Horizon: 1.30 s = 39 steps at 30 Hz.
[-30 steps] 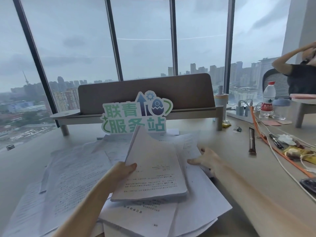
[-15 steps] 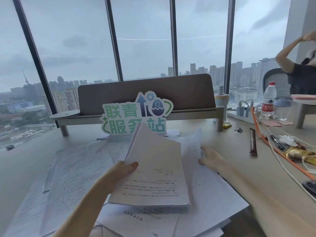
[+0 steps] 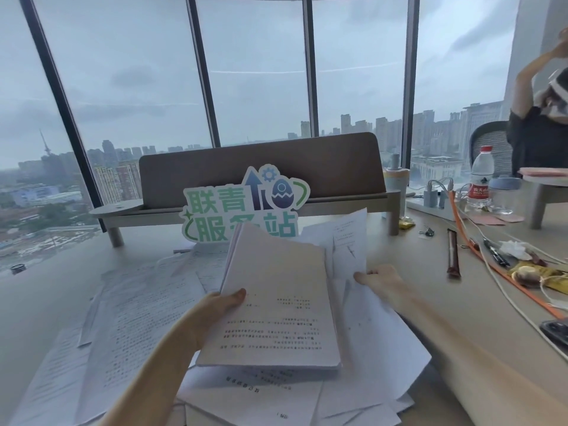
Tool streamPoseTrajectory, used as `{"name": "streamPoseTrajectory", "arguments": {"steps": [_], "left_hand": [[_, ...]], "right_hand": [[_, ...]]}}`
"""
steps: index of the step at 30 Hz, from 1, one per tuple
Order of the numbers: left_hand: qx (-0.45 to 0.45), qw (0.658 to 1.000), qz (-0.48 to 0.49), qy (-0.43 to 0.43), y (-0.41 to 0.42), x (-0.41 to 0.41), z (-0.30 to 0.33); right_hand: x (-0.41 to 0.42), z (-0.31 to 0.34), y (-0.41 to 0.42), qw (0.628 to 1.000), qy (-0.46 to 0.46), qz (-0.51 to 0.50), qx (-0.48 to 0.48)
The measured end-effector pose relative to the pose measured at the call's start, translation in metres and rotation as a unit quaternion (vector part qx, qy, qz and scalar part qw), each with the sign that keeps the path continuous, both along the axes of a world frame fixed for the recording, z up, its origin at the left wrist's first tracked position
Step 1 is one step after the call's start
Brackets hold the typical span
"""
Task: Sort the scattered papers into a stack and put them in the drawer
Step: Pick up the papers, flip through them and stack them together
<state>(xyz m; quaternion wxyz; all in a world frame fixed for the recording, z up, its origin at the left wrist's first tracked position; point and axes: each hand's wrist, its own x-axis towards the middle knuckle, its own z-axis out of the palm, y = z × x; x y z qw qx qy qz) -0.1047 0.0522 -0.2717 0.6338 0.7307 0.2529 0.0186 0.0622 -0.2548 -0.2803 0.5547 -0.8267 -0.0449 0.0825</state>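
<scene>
With the left hand [image 3: 215,305] gripping the stack [image 3: 276,302] and the right hand [image 3: 379,279] pinching a loose sheet [image 3: 347,241] beside it, that sheet may crumple or slip.

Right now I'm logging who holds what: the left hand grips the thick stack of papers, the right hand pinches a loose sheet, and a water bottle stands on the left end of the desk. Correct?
One thing is wrong. The head view shows the water bottle at the right end of the desk, not the left. The left hand does grip the thick stack of papers, and the right hand pinches a loose sheet.
</scene>
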Motion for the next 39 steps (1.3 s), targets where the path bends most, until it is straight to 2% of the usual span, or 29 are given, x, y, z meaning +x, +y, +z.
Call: {"name": "streamPoseTrajectory", "arguments": {"steps": [4, 10, 18, 20, 22, 25, 32, 39], "left_hand": [[-0.042, 0.999, 0.012, -0.020, 0.000, -0.002, 0.004], [-0.098, 0.995, 0.020, -0.019, 0.001, 0.001, 0.004], [-0.090, 0.996, 0.009, -0.012, -0.008, 0.003, 0.001], [-0.079, 0.997, 0.008, -0.012, -0.013, 0.004, -0.001], [-0.059, 0.998, 0.012, -0.009, -0.015, 0.005, -0.003], [-0.038, 0.999, 0.010, -0.004, -0.015, 0.007, -0.006], [0.049, 0.999, 0.016, 0.012, -0.017, 0.010, -0.007], [0.069, 0.997, 0.018, 0.021, -0.016, 0.008, -0.004]], "right_hand": [[-0.006, 0.007, -0.010, 0.997, 0.010, -0.049, 0.051], [-0.012, 0.005, -0.010, 0.996, 0.050, -0.023, 0.075], [-0.013, 0.020, -0.005, 0.988, -0.007, -0.075, 0.136], [-0.014, 0.020, -0.003, 0.989, 0.023, -0.048, 0.139], [-0.017, 0.020, -0.003, 0.993, 0.067, -0.001, 0.099], [-0.018, 0.021, -0.007, 0.996, 0.061, 0.011, 0.060], [-0.021, 0.053, 0.006, 0.986, 0.070, 0.022, 0.148], [-0.049, 0.124, 0.023, 0.979, -0.017, 0.078, 0.188]]}}
